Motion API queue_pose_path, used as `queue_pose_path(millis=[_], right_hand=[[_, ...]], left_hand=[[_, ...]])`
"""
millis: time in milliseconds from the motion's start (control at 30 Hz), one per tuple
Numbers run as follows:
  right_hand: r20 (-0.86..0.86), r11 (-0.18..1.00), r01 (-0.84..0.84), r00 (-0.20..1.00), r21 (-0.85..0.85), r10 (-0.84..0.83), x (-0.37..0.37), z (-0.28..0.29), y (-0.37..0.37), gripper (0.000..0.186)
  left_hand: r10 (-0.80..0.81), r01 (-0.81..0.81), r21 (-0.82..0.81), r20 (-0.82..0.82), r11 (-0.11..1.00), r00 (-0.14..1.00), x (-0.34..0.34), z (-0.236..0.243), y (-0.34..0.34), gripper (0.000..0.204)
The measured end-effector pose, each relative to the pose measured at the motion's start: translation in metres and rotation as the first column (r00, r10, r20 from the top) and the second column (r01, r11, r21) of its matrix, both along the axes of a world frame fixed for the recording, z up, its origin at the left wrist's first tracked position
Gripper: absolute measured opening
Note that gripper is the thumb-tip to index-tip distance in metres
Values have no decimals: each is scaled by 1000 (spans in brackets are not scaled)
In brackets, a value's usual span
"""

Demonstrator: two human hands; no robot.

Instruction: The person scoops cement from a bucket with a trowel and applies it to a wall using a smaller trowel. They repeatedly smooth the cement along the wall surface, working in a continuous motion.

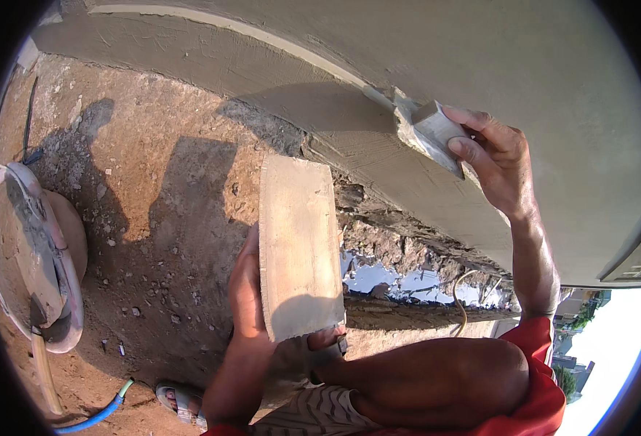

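Observation:
My left hand (246,283) is closed around the edge of a flat rectangular board (302,243), its pale face toward me and smeared with cement. Whatever handle is behind the board stays hidden. Up at the wall, my right hand (493,149) grips the block-shaped handle of a small cement-crusted float (437,131). Thumb and fingers pinch that block, while the float's plate rests along the raised ledge (291,49) of the grey plastered wall (553,94). Wet-looking plaster covers the band of wall below the ledge.
A bucket (74,291) with mortar stands at the left, a wooden handle (46,374) leaning from it. Near it lies a blue hose (95,419). Water (400,283) pools in a rubble trench along the wall's foot. My sandalled foot (178,400) is on the dirt ground.

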State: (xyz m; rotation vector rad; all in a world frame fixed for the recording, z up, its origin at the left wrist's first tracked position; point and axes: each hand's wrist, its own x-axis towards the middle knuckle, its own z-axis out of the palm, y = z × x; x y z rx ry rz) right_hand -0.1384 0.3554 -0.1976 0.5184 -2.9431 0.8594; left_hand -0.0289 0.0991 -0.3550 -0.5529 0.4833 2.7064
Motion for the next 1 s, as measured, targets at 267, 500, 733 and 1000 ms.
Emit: queue_pose_path(millis=[267,500,733,1000], right_hand=[[75,980,113,989,162,-126,7,-12,17,33],[47,929,344,934,140,-353,83,-18,140,34],[135,757,653,748,23,-650,162,10,218,37],[-164,903,404,910,143,-381,148,-41,114,44]], left_hand=[[119,-93,162,-159,982,980,23,-48,-15,48],[130,-87,136,-350,987,927,19,-49,-1,49],[178,-161,76,-398,984,900,24,-52,7,62],[-271,-313,-558,-727,769,631,18,-54,2,69]])
